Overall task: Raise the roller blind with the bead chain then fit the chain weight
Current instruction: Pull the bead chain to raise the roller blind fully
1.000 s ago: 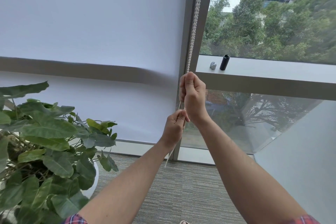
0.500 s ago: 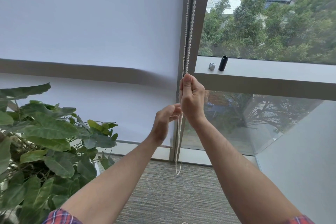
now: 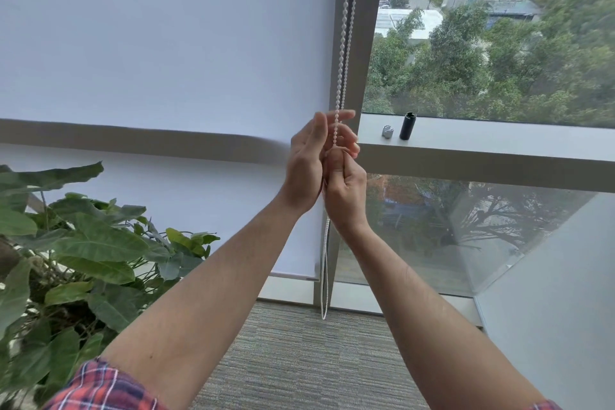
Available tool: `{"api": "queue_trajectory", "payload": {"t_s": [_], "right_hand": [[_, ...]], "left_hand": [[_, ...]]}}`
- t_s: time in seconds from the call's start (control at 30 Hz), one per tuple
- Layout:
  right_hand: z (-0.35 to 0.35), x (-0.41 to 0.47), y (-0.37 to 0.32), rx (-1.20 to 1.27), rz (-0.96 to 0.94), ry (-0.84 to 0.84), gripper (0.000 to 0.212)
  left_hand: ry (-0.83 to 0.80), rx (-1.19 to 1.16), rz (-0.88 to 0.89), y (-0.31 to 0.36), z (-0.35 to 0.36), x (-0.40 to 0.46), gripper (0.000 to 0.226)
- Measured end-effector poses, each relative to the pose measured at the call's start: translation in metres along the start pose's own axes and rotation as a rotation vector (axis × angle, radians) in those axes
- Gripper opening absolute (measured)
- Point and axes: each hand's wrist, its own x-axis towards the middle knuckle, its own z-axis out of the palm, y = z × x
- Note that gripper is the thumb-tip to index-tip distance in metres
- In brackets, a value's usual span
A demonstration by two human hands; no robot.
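Pinching bead chain w/ right hand; left hand loose, fingers spread. Chain prob. light, limp, slippery; grip betw. beads.

No text, label, brand, number or sign can be read on anything here.

Bare forearms, red plaid sleeves rolled up

White roller blind hangs low, its bottom bar near the floor; white bead chain hangs doubled along its right edge; black cylindrical chain weight stands upright right of the chain
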Motion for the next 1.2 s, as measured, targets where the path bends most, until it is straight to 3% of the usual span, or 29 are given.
{"api": "queue_trajectory", "payload": {"t_s": [0.1,0.17,0.4,0.6,0.7,0.8,1.0,1.1,1.2], "right_hand": [[0.001,-0.002,0.000,0.018,-0.015,-0.011,0.030],[0.000,-0.007,0.000,-0.006,-0.019,-0.005,0.036],[-0.007,-0.057,0.054,-0.127,0.157,-0.057,0.028],[-0.016,-0.063,0.072,-0.162,0.337,-0.348,0.035],[-0.034,-0.050,0.069,-0.239,0.416,-0.518,0.013],[-0.047,-0.028,0.053,-0.158,0.404,-0.378,0.029],[-0.015,0.006,0.004,0.244,0.206,-0.284,0.034],[-0.005,0.008,0.000,0.271,0.191,-0.205,0.036],[-0.004,0.000,0.009,0.126,0.175,-0.130,0.042]], "left_hand": [[-0.003,0.018,0.027,0.005,0.004,0.004,0.037],[0.003,0.064,0.031,0.002,0.004,0.002,0.034],[0.089,0.232,-0.119,-0.050,-0.019,-0.042,0.032],[0.173,0.457,-0.164,-0.074,-0.044,-0.052,0.031],[0.189,0.563,-0.151,-0.079,-0.061,-0.054,0.031],[0.173,0.545,-0.197,-0.084,-0.071,-0.057,0.033],[0.115,0.540,-0.306,-0.105,-0.056,-0.075,0.035],[0.092,0.536,-0.354,-0.114,-0.056,-0.085,0.036],[0.050,0.568,-0.380,-0.122,-0.054,-0.093,0.034]]}}
